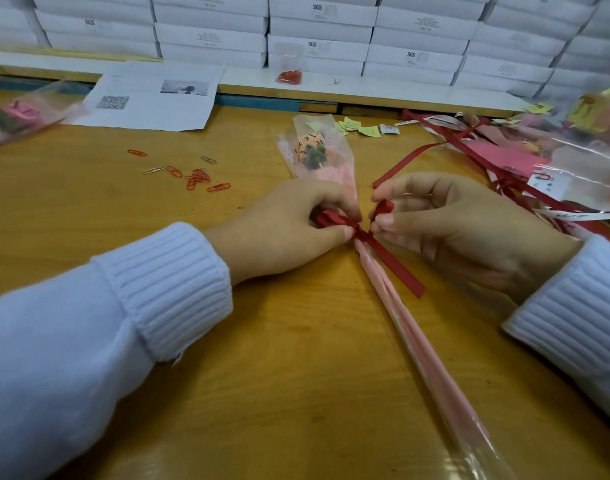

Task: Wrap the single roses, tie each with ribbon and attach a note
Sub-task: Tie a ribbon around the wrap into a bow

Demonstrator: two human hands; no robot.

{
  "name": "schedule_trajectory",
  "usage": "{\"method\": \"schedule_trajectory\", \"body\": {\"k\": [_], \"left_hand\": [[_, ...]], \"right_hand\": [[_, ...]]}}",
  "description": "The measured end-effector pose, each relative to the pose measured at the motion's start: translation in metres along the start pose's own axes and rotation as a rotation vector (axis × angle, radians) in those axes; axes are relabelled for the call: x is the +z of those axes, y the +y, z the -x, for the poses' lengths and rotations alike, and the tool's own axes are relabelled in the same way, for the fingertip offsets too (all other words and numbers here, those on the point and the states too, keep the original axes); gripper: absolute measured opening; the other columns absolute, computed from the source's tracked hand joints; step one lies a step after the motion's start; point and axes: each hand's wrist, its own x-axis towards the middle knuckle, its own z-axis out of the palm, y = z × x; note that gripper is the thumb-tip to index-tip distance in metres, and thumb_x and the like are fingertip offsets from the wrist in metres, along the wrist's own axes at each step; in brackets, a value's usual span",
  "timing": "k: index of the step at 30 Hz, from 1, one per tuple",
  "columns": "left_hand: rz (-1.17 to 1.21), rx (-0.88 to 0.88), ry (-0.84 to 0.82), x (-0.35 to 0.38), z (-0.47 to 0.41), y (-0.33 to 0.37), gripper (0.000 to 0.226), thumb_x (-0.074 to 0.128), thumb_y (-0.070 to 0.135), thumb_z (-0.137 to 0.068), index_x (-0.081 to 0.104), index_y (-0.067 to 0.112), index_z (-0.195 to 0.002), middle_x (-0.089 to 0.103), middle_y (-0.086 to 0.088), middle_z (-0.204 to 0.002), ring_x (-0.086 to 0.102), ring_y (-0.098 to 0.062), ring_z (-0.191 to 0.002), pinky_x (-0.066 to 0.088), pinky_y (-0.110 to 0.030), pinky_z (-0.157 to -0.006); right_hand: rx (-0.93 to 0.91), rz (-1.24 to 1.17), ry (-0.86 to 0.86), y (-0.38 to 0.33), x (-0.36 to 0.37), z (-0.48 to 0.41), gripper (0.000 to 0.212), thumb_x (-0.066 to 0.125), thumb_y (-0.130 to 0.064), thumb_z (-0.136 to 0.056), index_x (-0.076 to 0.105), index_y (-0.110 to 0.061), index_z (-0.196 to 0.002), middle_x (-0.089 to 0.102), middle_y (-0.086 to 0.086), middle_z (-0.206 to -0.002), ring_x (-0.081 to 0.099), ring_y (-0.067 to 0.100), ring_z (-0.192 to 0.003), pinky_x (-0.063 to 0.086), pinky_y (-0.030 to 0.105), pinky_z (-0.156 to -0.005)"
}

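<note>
Where the clear sleeve narrows below the bloom, a red ribbon [367, 237] is knotted round the wrapped rose [317, 157]. The rose lies mid-way across the wooden table [296, 341], head pointing away, its long pink-lined stem part running to the lower right edge. The left hand [289, 230] pinches one flat ribbon loop between thumb and curled fingers. The right hand [452, 220] pinches a second loop the same way, just across the knot. Two ribbon tails show: one lies over the stem, one runs off behind the right hand. Both wrists wear ribbed white knit cuffs [165, 289].

Left of the rose lie loose paper clips [196, 178], two silver and several red, some heaped so their count is unclear. Beyond are small yellow-green notes [357, 128], a printed sheet [154, 98] and a clear cup [289, 60] holding red clips. At the right a heap of ribbons and sleeves [538, 168] crowds the table. A second rose [16, 116] lies blurred far left. Stacked white boxes [317, 29] wall the back.
</note>
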Motion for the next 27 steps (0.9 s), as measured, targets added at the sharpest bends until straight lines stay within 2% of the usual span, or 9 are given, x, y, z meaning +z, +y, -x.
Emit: {"method": "schedule_trajectory", "body": {"k": [2,6,9,14,16,19,21,24,27], "left_hand": [[-0.017,0.02,-0.019,0.001,0.0,0.001,0.011,0.065,0.03,-0.085,0.062,0.038,-0.093,0.057,0.027,-0.087,0.052,0.018,-0.087,0.036,0.003,-0.067],[-0.031,0.019,-0.018,0.002,-0.002,0.002,0.008,0.067,0.031,-0.083,0.061,0.036,-0.086,0.059,0.023,-0.086,0.054,0.01,-0.087,0.035,0.004,-0.067],[-0.035,0.029,-0.011,0.003,-0.002,0.002,0.005,0.068,0.031,-0.082,0.064,0.034,-0.083,0.06,0.02,-0.081,0.052,0.011,-0.084,0.036,0.002,-0.065],[0.0,0.017,0.022,0.004,-0.002,0.003,0.003,0.068,0.029,-0.084,0.068,0.03,-0.081,0.061,0.019,-0.074,0.053,0.014,-0.074,0.038,0.0,-0.061],[0.005,0.003,0.031,0.005,-0.002,0.003,0.005,0.066,0.028,-0.085,0.069,0.029,-0.081,0.06,0.019,-0.072,0.053,0.015,-0.072,0.038,0.0,-0.06],[-0.005,-0.014,0.039,0.006,-0.003,0.002,0.006,0.065,0.028,-0.086,0.07,0.026,-0.084,0.06,0.018,-0.072,0.052,0.017,-0.071,0.037,0.001,-0.06],[-0.014,-0.015,0.046,0.006,-0.004,0.002,0.007,0.065,0.028,-0.087,0.071,0.025,-0.084,0.059,0.018,-0.071,0.051,0.018,-0.071,0.037,0.002,-0.06],[-0.025,-0.012,0.038,0.006,-0.003,0.002,0.006,0.064,0.029,-0.087,0.069,0.027,-0.083,0.059,0.018,-0.074,0.05,0.018,-0.072,0.037,0.002,-0.061],[-0.029,-0.018,0.041,0.006,-0.002,0.002,0.006,0.065,0.03,-0.087,0.068,0.03,-0.082,0.057,0.019,-0.072,0.049,0.02,-0.071,0.036,0.002,-0.059]], "right_hand": [[-0.064,-0.012,0.045,0.001,0.005,0.0,0.029,0.065,-0.002,-0.061,0.065,-0.007,-0.09,0.069,0.004,-0.066,0.07,0.013,-0.067,0.056,0.017,-0.06],[-0.152,-0.075,0.136,0.004,0.011,-0.003,0.02,0.065,-0.002,-0.066,0.064,-0.006,-0.085,0.069,0.003,-0.065,0.071,0.014,-0.069,0.057,0.019,-0.062],[-0.131,-0.136,0.169,0.007,0.013,-0.006,0.014,0.061,0.007,-0.076,0.062,-0.003,-0.084,0.069,0.006,-0.066,0.072,0.017,-0.073,0.058,0.021,-0.066],[-0.061,-0.133,0.156,0.006,0.012,-0.006,0.017,0.059,0.009,-0.08,0.061,-0.001,-0.094,0.07,0.01,-0.072,0.071,0.016,-0.068,0.057,0.02,-0.064],[-0.046,-0.023,0.24,0.006,0.011,-0.007,0.024,0.064,0.004,-0.081,0.059,-0.003,-0.104,0.067,0.011,-0.079,0.068,0.018,-0.068,0.057,0.026,-0.067],[0.038,0.38,0.349,0.0,0.008,-0.005,0.028,0.071,-0.024,-0.081,0.057,-0.013,-0.103,0.065,0.007,-0.077,0.054,0.019,-0.059,0.045,0.03,-0.057],[0.103,0.576,0.236,-0.006,0.007,-0.001,0.027,0.068,-0.033,-0.081,0.056,-0.015,-0.097,0.066,0.002,-0.067,0.054,0.015,-0.052,0.042,0.025,-0.051],[0.123,0.654,0.062,-0.011,0.009,0.005,0.022,0.068,-0.023,-0.081,0.053,-0.013,-0.094,0.071,0.002,-0.066,0.063,0.009,-0.053,0.045,0.019,-0.046],[0.134,0.714,-0.021,-0.013,0.009,0.007,0.019,0.067,-0.014,-0.082,0.052,-0.012,-0.092,0.073,0.003,-0.069,0.067,0.008,-0.059,0.046,0.015,-0.048]]}}
